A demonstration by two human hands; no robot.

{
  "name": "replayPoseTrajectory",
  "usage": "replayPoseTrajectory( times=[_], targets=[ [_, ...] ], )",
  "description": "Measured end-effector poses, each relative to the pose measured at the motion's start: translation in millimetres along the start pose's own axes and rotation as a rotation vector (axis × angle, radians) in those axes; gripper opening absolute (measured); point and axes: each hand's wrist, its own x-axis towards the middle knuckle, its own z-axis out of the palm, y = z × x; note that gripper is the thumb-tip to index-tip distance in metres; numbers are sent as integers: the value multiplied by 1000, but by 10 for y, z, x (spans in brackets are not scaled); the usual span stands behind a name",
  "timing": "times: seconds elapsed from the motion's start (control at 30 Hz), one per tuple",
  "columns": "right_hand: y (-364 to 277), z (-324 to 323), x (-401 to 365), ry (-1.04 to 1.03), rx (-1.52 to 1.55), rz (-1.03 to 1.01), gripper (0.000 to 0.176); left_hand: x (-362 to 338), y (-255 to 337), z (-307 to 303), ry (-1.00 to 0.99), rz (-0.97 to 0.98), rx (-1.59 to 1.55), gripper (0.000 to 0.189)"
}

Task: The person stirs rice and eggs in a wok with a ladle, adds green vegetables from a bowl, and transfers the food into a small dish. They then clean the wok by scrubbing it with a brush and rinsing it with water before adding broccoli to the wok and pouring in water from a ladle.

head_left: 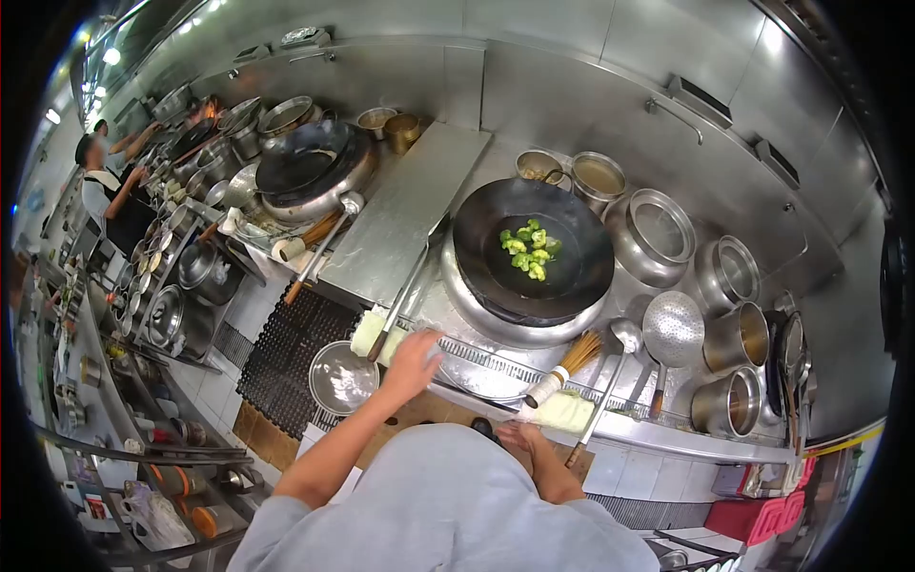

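Note:
My left hand [413,366] hangs over the front edge of the stove, fingers loosely stretched and nothing in them. Close by are a folded pale cloth [368,336] and a long-handled wok spatula [391,326] lying across it. Low in front of my body is my right hand [520,438], its fingers loosely apart and partly hidden by my shirt; I see nothing in it. Bright green broccoli florets [530,248] lie in the black wok [481,229] on the burner ring. A bamboo brush [562,370] rests at the stove's edge, near a second pale cloth [562,410].
Right of the wok lie a ladle [625,336] and a perforated skimmer [673,329]. Several metal pots [735,338] stand beyond. A steel bowl [344,377] sits below the left edge. Another wok [295,172] is farther left, and a co-worker [107,195] stands beyond.

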Motion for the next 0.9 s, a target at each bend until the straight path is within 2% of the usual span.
replayPoseTrajectory(
  times=[0.07,0.1,0.13,0.17,0.2,0.27,0.33,0.37,0.4,0.43,0.47,0.53,0.57,0.6,0.67,0.7,0.77,0.8,0.87,0.9],
  targets=[
    [-94,-21,-44,-36,29,40,40,406,289,161,21,207,51,41],
    [-116,-35,-122,12,-141,61,41,569,388,266,24,218,43,41],
    [-124,-29,-203,63,-307,81,42,725,461,378,23,320,42,39],
    [-132,-12,-275,73,-297,68,42,832,509,480,22,424,39,37],
    [-146,16,-341,154,-359,28,42,900,514,599,23,444,29,37],
    [-111,130,-580,253,-402,-18,42,992,484,846,-196,359,35,30],
    [-41,336,-891,359,-322,-157,47,1032,442,947,-163,365,51,26],
    [51,292,-888,371,-301,-160,47,1019,413,980,-128,350,77,22],
    [212,203,-861,360,-472,-234,49,993,420,971,-51,404,91,18],
    [429,96,-809,347,-641,-305,51,996,388,1002,-69,423,83,18],
    [825,-335,-373,370,-978,-363,58,999,331,1053,-52,421,88,19],
    [1182,-214,-539,437,-811,-311,59,984,300,1078,-31,425,95,22],
    [1993,-1062,479,495,-674,-271,61,999,292,1100,-38,428,87,22],
    [1988,-1006,311,501,-675,-266,61,1009,245,1176,-36,431,75,23],
    [1913,-865,-137,498,-595,42,58,1034,145,1340,-28,420,63,24],
    [1819,-764,-380,503,-592,48,58,1036,131,1351,-32,419,56,24],
    [1585,-600,-848,409,-817,-133,57,1046,147,1423,-58,380,67,24],
    [1386,-379,-1097,424,-801,-123,57,1049,177,1386,-60,373,44,23],
    [1191,40,-1416,585,-400,-68,51,1060,222,1307,-80,391,39,22],
    [1307,-8,-1348,600,-375,-56,51,1069,269,1251,-81,399,52,21]
  ],
)
